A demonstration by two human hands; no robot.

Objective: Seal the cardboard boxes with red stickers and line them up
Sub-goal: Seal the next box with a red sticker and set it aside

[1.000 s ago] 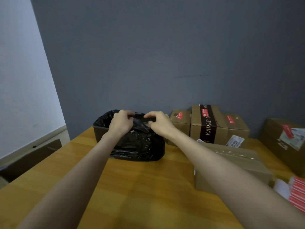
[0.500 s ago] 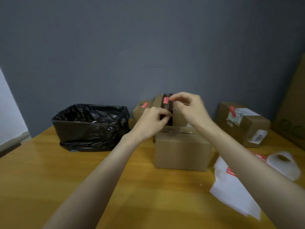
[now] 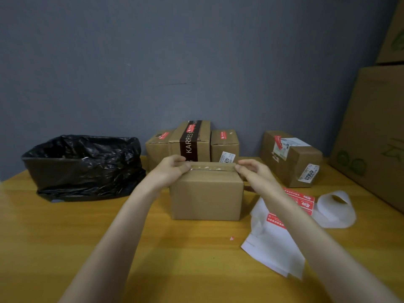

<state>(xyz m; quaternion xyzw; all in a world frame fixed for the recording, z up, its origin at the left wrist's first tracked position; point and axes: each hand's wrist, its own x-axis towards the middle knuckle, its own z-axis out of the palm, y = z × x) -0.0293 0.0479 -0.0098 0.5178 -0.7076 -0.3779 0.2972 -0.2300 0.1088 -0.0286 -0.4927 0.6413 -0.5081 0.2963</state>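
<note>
Your two hands are apart, one at each end of the plain cardboard box in the middle of the wooden surface. Your left hand curls its fingers over the left end of the top flaps. Your right hand curls over the right end, holding the flaps closed. The top is seen almost edge-on, so it is hard to be sure, but no red shows along its seam.

Behind the box, by the grey wall, three stickered boxes stand in a row, and a fourth box sits apart to the right. The red stickers lie on white backing paper just right of the box, partly under your right forearm. A black-lined bin stands at the left.

If you release both hands at once, the flaps may spring open. When you reach for a sticker, your forearm could drag the loose paper off the surface. A sticker placed off the seam would catch only one flap. Pushing the box back carelessly could knock the row askew.
</note>
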